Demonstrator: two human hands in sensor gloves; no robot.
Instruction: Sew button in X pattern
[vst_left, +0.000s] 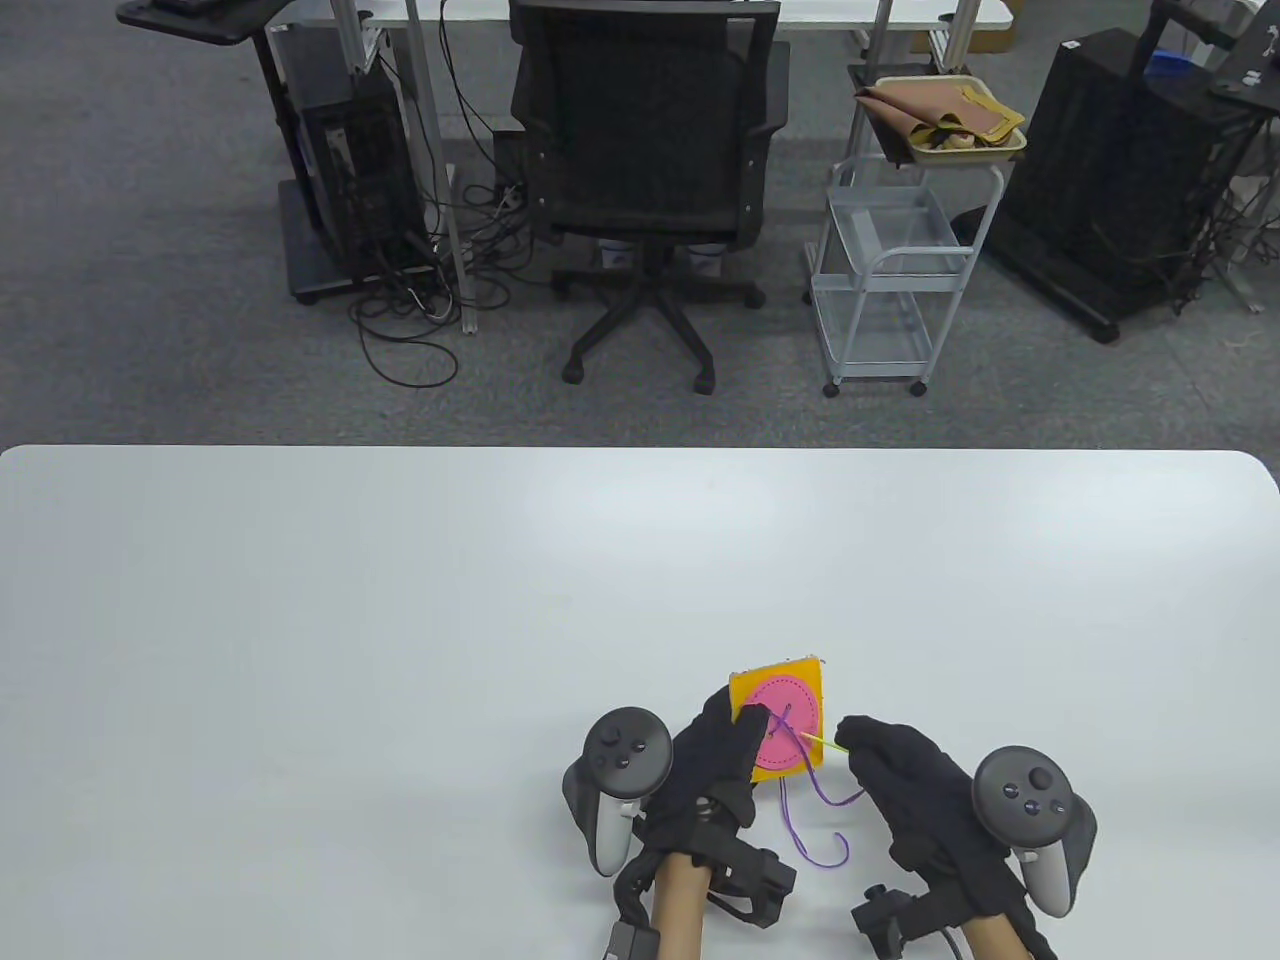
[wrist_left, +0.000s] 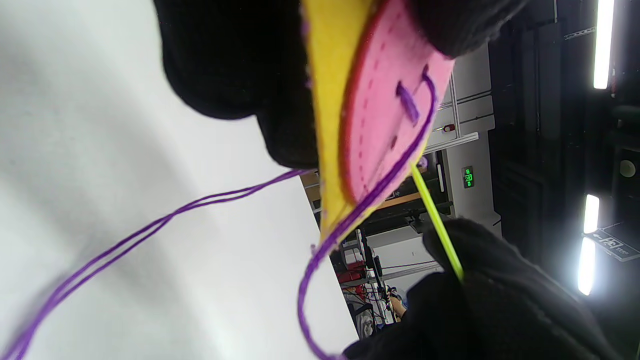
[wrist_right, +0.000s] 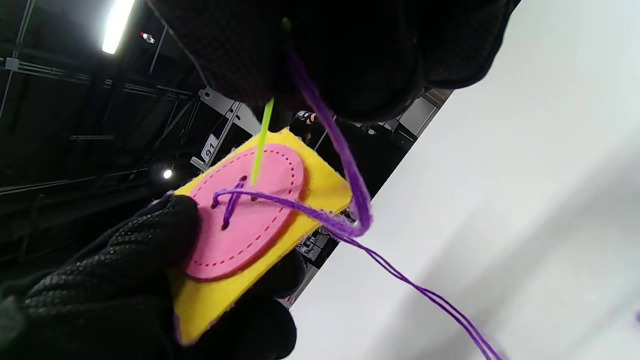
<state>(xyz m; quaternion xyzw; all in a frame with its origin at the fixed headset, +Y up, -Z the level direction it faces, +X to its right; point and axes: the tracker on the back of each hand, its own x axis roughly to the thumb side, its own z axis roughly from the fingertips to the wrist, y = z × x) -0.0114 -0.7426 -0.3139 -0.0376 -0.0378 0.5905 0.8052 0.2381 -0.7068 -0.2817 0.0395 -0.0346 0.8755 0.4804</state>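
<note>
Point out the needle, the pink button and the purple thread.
needle (wrist_right: 260, 145): right wrist view, mid-shaft.
pink button (wrist_right: 260, 220): right wrist view, its face.
purple thread (vst_left: 815, 850): table view, loose loop over the table.

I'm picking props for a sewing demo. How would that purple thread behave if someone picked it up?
Probably limp: the purple thread droops from the pink button and curls loosely on the table. Likely very light, as it hangs in thin doubled strands. It may snag, since it loops near the right hand.
</note>
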